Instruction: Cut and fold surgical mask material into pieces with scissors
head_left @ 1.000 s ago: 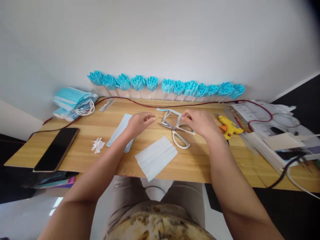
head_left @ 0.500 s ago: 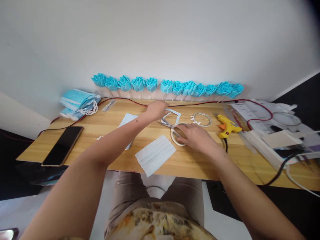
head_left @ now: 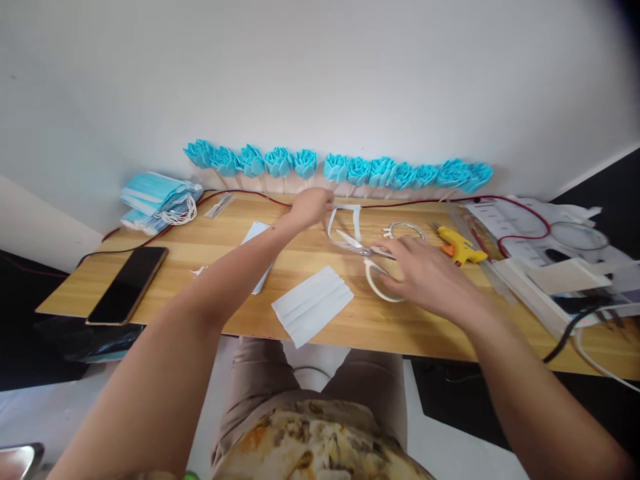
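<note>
My left hand (head_left: pixel 311 207) is closed on one side of a thin white strip frame (head_left: pixel 357 223), a rough four-sided loop that looks like the trimmed edge of a face mask. In my right hand (head_left: pixel 423 272) are white-handled scissors (head_left: pixel 366 252), with the blades parted and pointing left near the bottom of the strip. Nearer the table's front edge lies a flat, pleated pale mask sheet (head_left: pixel 313 303). Another pale blue sheet (head_left: pixel 256 231) is partly hidden under my left forearm.
Blue flowers on sticks (head_left: pixel 306 163) lean along the wall. At left are a stack of masks (head_left: pixel 153 193) and a phone (head_left: pixel 127 287). To the right sit a white ring of strips (head_left: pixel 407 230), a yellow glue gun (head_left: pixel 463 245) and a white power strip (head_left: pixel 530 293).
My right hand has drawn the scissors to the right, and their blades now show more fully. The strip frame in my left hand has shifted slightly upward.
</note>
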A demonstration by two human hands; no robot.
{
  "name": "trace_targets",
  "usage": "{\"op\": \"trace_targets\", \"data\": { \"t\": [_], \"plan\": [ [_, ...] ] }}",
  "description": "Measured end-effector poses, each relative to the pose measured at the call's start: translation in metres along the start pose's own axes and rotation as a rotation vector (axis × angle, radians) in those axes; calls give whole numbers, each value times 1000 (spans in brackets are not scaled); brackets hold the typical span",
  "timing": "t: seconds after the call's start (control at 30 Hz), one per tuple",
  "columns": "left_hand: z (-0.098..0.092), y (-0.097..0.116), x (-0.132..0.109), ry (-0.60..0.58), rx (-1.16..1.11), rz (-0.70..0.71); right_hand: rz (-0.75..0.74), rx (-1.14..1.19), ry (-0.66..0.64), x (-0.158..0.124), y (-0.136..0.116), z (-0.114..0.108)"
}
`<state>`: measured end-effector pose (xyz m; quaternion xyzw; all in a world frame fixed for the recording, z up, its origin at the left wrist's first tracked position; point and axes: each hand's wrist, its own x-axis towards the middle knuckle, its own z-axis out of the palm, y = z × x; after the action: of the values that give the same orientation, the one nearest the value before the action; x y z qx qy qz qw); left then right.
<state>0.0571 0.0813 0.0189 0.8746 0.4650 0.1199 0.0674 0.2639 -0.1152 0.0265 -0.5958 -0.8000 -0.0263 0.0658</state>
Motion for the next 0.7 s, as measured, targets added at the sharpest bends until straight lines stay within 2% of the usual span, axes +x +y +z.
{"op": "trace_targets", "data": {
  "t": [0.1,0.17,0.3,0.4,0.43,0.5,0.53,0.6,0.63,0.7],
  "plan": [
    [-38,-30,-22,221,-275,-65,56,98,57,-17,9,-17],
    [-72,-54,-50,360,-437,-121,146,148,50,-22,12,-20],
    [-135,-99,-125,649,-673,-272,267,170,42,-13,11,-5],
    [-163,-119,-180,756,-663,-288,309,126,-25,5,6,15],
    [-168,-122,-195,745,-619,-356,314,98,-55,11,4,21],
    [-171,-122,-222,717,-502,-587,312,30,-90,24,1,32],
    [-170,-121,-233,671,-475,-658,305,-3,-99,29,-1,36],
    [-163,-121,-251,555,-424,-765,274,-48,-101,37,-3,44],
    [-158,-122,-258,421,-383,-804,251,-62,-100,40,-3,47],
    [-147,-128,-268,255,-276,-796,214,-83,-93,42,-3,52]
  ]
}}
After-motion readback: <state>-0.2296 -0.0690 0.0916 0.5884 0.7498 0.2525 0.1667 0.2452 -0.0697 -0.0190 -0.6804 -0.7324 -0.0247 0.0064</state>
